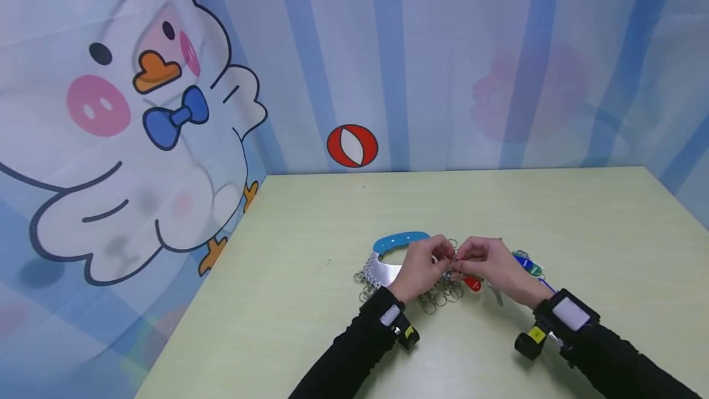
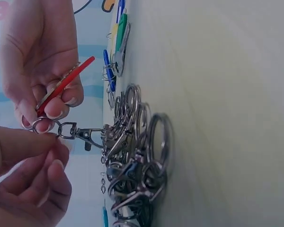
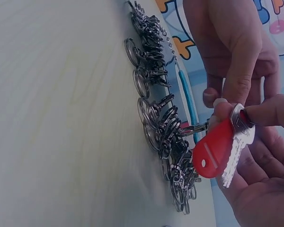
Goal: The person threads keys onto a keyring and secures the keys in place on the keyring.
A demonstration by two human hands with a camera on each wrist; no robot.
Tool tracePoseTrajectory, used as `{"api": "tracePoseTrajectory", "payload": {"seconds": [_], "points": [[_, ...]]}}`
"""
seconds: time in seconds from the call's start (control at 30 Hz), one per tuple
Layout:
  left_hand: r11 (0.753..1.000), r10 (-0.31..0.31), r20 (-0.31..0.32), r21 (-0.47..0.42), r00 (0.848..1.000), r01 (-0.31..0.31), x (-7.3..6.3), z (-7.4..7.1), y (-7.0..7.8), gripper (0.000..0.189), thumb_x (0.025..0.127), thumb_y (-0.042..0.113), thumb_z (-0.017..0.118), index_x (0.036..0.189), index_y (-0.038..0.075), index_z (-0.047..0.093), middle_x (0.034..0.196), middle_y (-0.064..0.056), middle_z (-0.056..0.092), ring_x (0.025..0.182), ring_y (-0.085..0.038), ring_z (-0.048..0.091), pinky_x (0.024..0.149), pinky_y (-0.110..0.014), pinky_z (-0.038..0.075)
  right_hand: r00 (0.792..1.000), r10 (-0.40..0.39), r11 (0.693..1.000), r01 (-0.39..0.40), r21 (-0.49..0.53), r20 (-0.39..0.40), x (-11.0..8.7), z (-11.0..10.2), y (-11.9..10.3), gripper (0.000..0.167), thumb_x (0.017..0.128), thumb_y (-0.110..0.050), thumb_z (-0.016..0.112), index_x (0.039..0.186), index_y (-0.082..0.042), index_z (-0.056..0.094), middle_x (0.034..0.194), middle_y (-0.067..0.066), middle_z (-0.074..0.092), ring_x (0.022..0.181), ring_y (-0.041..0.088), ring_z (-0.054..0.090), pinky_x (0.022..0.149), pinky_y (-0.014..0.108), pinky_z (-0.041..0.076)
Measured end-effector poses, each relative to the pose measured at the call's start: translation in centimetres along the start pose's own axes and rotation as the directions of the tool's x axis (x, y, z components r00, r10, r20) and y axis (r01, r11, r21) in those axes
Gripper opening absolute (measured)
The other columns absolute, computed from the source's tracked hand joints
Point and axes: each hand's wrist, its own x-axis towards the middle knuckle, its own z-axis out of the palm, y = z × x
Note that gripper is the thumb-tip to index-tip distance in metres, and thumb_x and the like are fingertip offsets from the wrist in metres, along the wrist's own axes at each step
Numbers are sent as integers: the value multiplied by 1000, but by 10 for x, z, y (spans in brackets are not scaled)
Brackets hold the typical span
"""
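My left hand [image 1: 418, 266] and right hand [image 1: 495, 266] meet fingertip to fingertip over the table. With thumb and finger, the left hand pinches a small split ring [image 2: 34, 124] linked to a swivel snap hook [image 2: 83, 135]. The right hand's fingertips hold a red key tag [image 3: 213, 151] and a silver key [image 3: 237, 153] beside that ring. Partly behind the left hand is a key holder with a blue strap [image 1: 399, 240] and a silver plate [image 1: 382, 273]. Many hooks and split rings [image 1: 440, 298] hang around its edge. Fingers partly hide the joint between ring and key.
More keys with blue and green tags [image 1: 528, 263] lie just beyond the right hand. The pale table [image 1: 277, 313] ends at a fabric backdrop [image 1: 443, 79] printed with a cartoon duck [image 1: 183, 196].
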Motion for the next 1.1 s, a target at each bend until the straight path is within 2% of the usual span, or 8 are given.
{"api": "tracePoseTrajectory", "payload": {"seconds": [0.07, 0.2, 0.53, 0.63, 0.73, 0.9, 1.03, 1.1], "points": [[1000, 15, 1, 4, 1000, -15, 0, 0, 0, 13, 85, -4, 64, 94, 6, 64, 86, -7, 72, 77, -6, 63, 70, -11, 47, 1000, 9, 1000, -9, 8, -1, 1, 0, 1, 17, 90, -9, 64, 103, 2, 61, 97, 18, 72, 82, 16, 70, 75, 25, 56], [1000, -1, -2, -22, 1000, 1, -1, 1, -1, 14, 86, -3, 65, 98, 5, 63, 87, -9, 73, 75, -8, 66, 67, -10, 47, 1000, 18, 1000, -18, 24, 1, 1, -2, 2, 18, 91, -9, 64, 104, 3, 61, 98, 19, 72, 83, 17, 70, 76, 25, 55], [991, -113, -3, -76, 994, 113, -1, 1, -1, 14, 84, -1, 68, 98, 2, 66, 84, -11, 74, 70, -4, 64, 65, -11, 47, 1000, -1, 1000, 1, 14, 4, -1, -1, 3, 21, 90, -13, 66, 104, 2, 60, 97, 20, 71, 84, 23, 70, 71, 26, 54], [993, -102, 9, -59, 995, 103, -1, 2, -1, 12, 85, 0, 68, 96, 3, 67, 84, -10, 73, 71, -3, 63, 66, -11, 47, 1000, -7, 1000, 7, 20, 6, -1, -1, 3, 22, 90, -14, 66, 104, 2, 60, 98, 21, 71, 85, 24, 71, 72, 26, 55], [998, -64, 11, -26, 998, 64, -1, 2, -2, 9, 86, 2, 68, 94, 6, 68, 87, -7, 74, 75, -4, 63, 69, -12, 47, 1000, -1, 1000, 0, 29, 6, -1, -1, 2, 23, 90, -14, 67, 104, 2, 60, 98, 20, 72, 86, 23, 71, 74, 26, 55], [1000, -31, -25, -3, 999, 31, -2, 4, -3, 6, 87, 4, 68, 90, 7, 71, 88, -5, 75, 79, -6, 64, 70, -11, 47, 1000, 7, 999, -7, 48, 10, -1, -2, 2, 23, 90, -14, 66, 105, 3, 60, 99, 21, 72, 86, 23, 71, 74, 26, 55], [999, -48, -46, -1, 998, 48, -2, 5, -3, 5, 86, 4, 69, 88, 7, 72, 86, -5, 75, 77, -5, 64, 68, -11, 47, 1000, 4, 997, -5, 76, 17, -1, -2, 3, 23, 91, -12, 65, 105, 4, 60, 99, 22, 71, 86, 24, 71, 75, 26, 56], [997, -81, -41, -14, 996, 80, -2, 4, -2, 4, 86, 4, 69, 87, 6, 72, 85, -6, 74, 75, -4, 63, 67, -11, 47, 1000, -5, 997, 4, 73, 14, -1, -1, 3, 23, 91, -13, 65, 105, 4, 60, 100, 22, 71, 86, 24, 71, 75, 26, 56]]}}
